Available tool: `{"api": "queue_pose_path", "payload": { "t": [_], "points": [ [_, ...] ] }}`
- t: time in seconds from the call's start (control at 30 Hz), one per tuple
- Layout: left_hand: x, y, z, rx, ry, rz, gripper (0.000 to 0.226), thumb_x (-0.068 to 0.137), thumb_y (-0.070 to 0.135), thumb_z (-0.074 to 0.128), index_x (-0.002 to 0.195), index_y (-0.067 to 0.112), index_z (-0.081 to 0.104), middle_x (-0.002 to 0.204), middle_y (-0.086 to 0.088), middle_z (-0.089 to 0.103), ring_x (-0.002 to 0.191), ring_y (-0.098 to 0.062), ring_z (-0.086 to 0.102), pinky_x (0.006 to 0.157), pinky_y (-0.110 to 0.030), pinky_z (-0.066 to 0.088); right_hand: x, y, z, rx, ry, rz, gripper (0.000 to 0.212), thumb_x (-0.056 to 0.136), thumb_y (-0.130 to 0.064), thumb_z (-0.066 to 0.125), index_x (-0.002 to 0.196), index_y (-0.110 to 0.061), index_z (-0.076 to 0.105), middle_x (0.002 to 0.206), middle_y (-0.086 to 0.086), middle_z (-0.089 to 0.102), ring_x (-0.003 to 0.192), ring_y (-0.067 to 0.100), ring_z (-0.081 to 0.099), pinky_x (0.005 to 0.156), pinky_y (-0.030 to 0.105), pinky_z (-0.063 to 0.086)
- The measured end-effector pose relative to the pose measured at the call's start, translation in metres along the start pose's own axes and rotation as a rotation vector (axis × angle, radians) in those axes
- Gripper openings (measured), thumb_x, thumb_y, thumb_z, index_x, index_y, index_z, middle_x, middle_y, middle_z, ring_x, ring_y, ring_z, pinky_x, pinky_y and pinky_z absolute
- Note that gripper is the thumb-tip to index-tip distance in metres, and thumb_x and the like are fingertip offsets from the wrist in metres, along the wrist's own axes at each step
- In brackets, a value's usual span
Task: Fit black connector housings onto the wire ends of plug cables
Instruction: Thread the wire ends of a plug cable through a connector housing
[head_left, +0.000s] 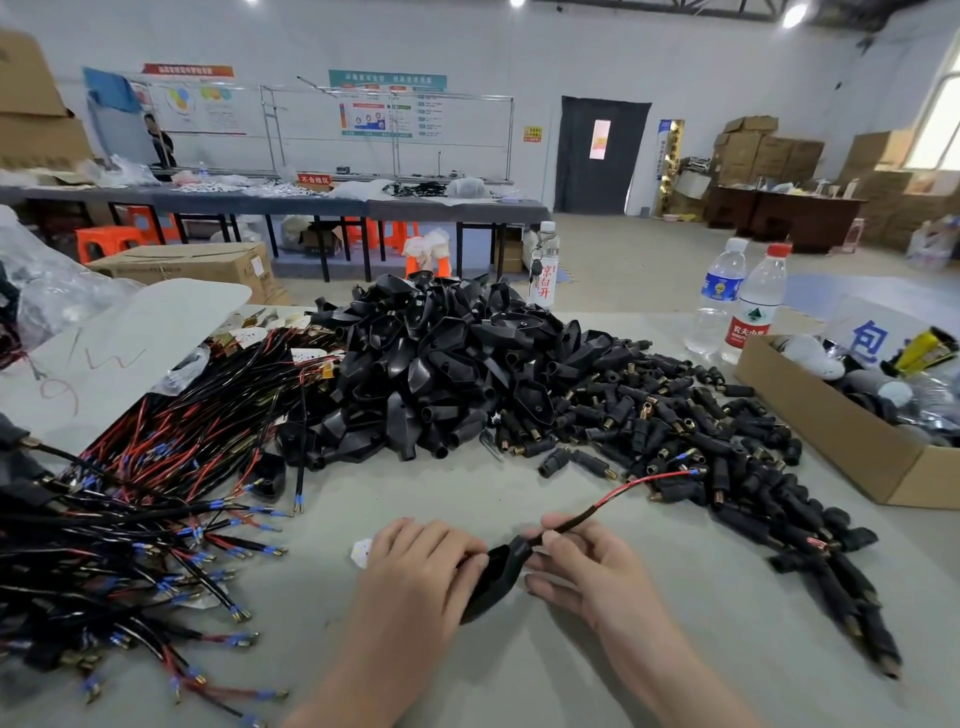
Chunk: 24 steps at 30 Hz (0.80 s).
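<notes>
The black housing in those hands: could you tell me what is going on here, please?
A person is fitting a black housing onto a cable. The left hand grips the housing, and the right hand pinches the cable just past its narrow end. The red wire ends point right. More housings are piled behind, with loose cables at left.

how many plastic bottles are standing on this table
3. One bottle with red lettering stands behind the pile of black housings; a blue-labelled bottle and a red-capped bottle stand at the right, by the cardboard box. The pile could hide more.
</notes>
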<state>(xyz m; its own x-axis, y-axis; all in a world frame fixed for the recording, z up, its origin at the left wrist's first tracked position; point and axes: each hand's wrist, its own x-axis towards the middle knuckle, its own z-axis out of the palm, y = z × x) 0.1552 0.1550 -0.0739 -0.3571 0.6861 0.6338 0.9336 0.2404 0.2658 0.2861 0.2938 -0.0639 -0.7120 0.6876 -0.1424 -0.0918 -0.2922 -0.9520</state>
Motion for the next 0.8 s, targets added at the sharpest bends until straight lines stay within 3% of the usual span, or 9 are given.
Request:
{"api": "queue_pose_path", "payload": {
  "t": [0.2,0.3,0.37,0.53,0.63,0.7,0.8],
  "points": [
    [-0.003,-0.009,-0.006,0.042,-0.105,-0.299,0.046,0.092,0.048,0.038,0.115,0.022,0.068,0.109,0.007,0.067,0.099,-0.02,0.062,0.088,-0.038,0.047,0.003,-0.003,-0.009,0.061,0.095,-0.06,0.011,0.102,-0.004,0.05,0.105,-0.008,0.06,0.102,0.012,0.075,0.08,0.019,0.072,0.064,0.026,0.058],
    [-0.003,-0.013,-0.005,-0.011,-0.159,-0.333,0.03,0.098,0.04,0.053,0.123,0.027,0.064,0.109,0.014,0.064,0.106,-0.015,0.059,0.093,-0.032,0.04,0.004,-0.003,-0.008,0.072,0.094,-0.069,0.013,0.103,-0.005,0.047,0.104,-0.009,0.059,0.101,0.011,0.075,0.08,0.02,0.073,0.064,0.026,0.058],
    [-0.004,-0.016,-0.008,-0.046,-0.17,-0.325,0.027,0.096,0.036,0.061,0.122,0.03,0.063,0.109,0.018,0.063,0.107,-0.011,0.056,0.093,-0.028,0.036,0.005,-0.003,-0.008,0.087,0.101,-0.077,0.014,0.103,-0.006,0.046,0.103,-0.01,0.059,0.098,0.009,0.076,0.079,0.02,0.073,0.064,0.026,0.058],
    [-0.007,-0.029,-0.018,-0.122,-0.231,-0.321,0.022,0.097,0.031,0.061,0.119,0.032,0.062,0.111,0.026,0.057,0.112,-0.005,0.052,0.096,-0.02,0.035,0.008,-0.004,-0.012,0.153,0.155,-0.069,0.013,0.103,-0.008,0.047,0.102,-0.012,0.059,0.095,0.006,0.076,0.084,0.024,0.074,0.063,0.029,0.059],
    [-0.004,-0.023,-0.021,-0.254,-0.149,-0.361,0.018,0.096,0.027,0.063,0.109,0.039,0.062,0.104,0.034,0.057,0.105,0.011,0.049,0.088,-0.005,0.033,0.008,-0.003,-0.011,0.203,0.155,-0.048,0.008,0.101,-0.009,0.053,0.104,-0.013,0.059,0.1,0.011,0.075,0.089,0.029,0.073,0.064,0.031,0.06],
    [-0.002,-0.016,-0.019,-0.311,-0.096,-0.383,0.017,0.093,0.026,0.067,0.1,0.041,0.063,0.097,0.033,0.061,0.102,0.012,0.051,0.083,-0.004,0.034,0.007,-0.003,-0.01,0.208,0.127,-0.035,0.01,0.098,-0.011,0.057,0.108,-0.012,0.058,0.1,0.013,0.074,0.087,0.029,0.071,0.066,0.032,0.06],
    [0.0,-0.006,-0.014,-0.338,-0.054,-0.323,0.017,0.091,0.019,0.07,0.095,0.035,0.066,0.104,0.034,0.058,0.093,0.009,0.054,0.078,-0.007,0.038,0.005,0.0,-0.006,0.191,0.068,-0.011,0.016,0.096,-0.008,0.06,0.112,-0.01,0.057,0.102,0.015,0.074,0.082,0.024,0.071,0.068,0.033,0.06]
  ]
}}
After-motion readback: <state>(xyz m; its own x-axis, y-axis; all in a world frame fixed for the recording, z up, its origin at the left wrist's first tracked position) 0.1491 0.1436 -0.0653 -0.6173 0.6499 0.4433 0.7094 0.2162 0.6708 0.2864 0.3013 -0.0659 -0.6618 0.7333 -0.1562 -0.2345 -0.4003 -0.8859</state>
